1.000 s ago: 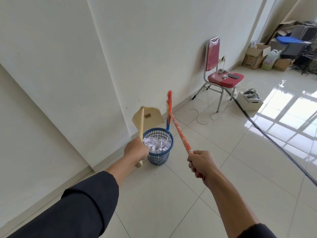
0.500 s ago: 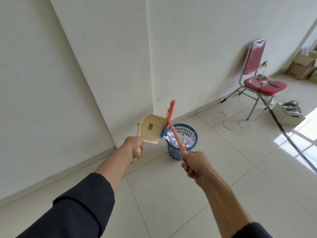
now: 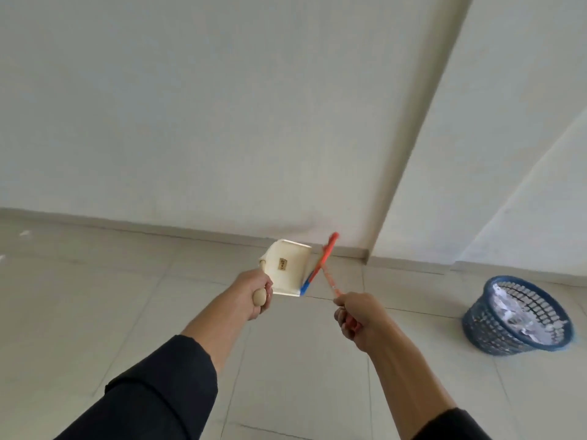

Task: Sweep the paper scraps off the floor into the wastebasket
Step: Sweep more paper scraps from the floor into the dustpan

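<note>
My left hand [image 3: 255,292] grips the wooden handle of a cream dustpan [image 3: 289,268], held up off the floor with its pan turned toward the wall. My right hand [image 3: 357,320] grips the orange handle of a small broom [image 3: 319,265], whose orange and blue head sits against the dustpan's right edge. The blue wastebasket [image 3: 516,315] stands on the floor far to the right, full of white paper scraps [image 3: 516,308]. A few small white scraps [image 3: 23,232] lie on the floor at the far left.
A white wall with a low skirting [image 3: 158,222] runs across ahead, with a protruding corner [image 3: 370,258] right of the broom. Pale floor tiles [image 3: 301,360] stretch below my arms.
The view has swung left: the wastebasket went from just ahead of my hands to the far right, and the chair left the view. Dustpan and broom stay raised together.
</note>
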`<control>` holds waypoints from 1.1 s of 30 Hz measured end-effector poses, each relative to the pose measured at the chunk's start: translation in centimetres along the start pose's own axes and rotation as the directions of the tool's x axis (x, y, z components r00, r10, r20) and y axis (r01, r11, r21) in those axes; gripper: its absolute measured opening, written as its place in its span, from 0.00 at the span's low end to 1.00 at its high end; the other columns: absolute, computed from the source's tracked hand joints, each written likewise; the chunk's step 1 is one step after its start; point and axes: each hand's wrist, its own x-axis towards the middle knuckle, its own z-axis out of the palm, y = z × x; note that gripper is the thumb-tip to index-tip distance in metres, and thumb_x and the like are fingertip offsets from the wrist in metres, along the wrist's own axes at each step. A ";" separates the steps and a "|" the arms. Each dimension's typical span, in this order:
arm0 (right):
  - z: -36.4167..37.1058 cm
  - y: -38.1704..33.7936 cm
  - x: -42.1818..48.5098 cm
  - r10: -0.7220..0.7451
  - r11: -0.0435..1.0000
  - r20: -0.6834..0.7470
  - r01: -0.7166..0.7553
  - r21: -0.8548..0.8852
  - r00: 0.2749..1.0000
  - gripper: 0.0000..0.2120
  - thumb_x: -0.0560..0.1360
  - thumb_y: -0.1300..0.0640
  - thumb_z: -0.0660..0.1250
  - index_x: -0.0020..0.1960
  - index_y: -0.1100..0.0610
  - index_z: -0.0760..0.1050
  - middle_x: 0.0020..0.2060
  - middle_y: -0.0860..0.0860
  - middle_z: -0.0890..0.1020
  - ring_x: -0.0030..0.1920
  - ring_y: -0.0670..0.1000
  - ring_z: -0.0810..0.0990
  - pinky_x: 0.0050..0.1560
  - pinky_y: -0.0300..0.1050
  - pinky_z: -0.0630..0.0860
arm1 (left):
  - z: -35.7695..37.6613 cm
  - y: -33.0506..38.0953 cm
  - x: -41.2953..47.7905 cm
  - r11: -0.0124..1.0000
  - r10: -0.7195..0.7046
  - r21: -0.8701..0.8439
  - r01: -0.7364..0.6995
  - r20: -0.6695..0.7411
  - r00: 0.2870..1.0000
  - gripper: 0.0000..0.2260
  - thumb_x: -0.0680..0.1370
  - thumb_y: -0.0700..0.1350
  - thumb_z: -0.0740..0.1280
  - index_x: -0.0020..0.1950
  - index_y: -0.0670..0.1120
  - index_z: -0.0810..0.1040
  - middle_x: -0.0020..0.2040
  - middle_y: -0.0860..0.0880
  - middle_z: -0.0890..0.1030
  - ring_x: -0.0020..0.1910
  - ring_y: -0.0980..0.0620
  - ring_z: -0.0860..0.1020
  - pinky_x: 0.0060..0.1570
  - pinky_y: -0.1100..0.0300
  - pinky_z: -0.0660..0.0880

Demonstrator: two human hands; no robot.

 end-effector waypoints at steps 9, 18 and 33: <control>22.3 1.2 1.0 0.188 0.980 0.426 -0.199 -0.018 0.885 0.07 0.79 0.65 0.63 0.56 0.65 0.74 0.29 0.53 0.75 0.23 0.43 0.69 0.19 0.33 0.66 | -24.3 1.4 1.5 0.841 -0.099 -0.527 -0.121 -0.370 0.924 0.11 0.78 0.33 0.58 0.54 0.47 0.74 0.36 0.48 0.75 0.23 0.59 0.71 0.22 0.69 0.72; 43.6 -1.6 6.2 0.408 0.894 0.647 -0.427 -0.139 0.644 0.11 0.79 0.70 0.60 0.61 0.68 0.70 0.46 0.64 0.83 0.24 0.46 0.75 0.19 0.35 0.73 | -40.0 5.9 4.9 0.581 -0.257 -0.738 -0.343 -0.566 0.784 0.22 0.78 0.31 0.59 0.70 0.46 0.73 0.48 0.45 0.76 0.33 0.55 0.73 0.28 0.65 0.74; 75.9 -1.7 6.0 0.687 0.726 0.567 -0.426 -0.539 0.454 0.07 0.82 0.61 0.55 0.45 0.58 0.66 0.21 0.49 0.64 0.14 0.44 0.62 0.12 0.34 0.61 | -61.9 9.7 5.7 0.010 -0.399 -0.795 -0.607 -0.559 0.727 0.12 0.77 0.29 0.59 0.58 0.38 0.73 0.39 0.41 0.75 0.16 0.55 0.70 0.18 0.68 0.71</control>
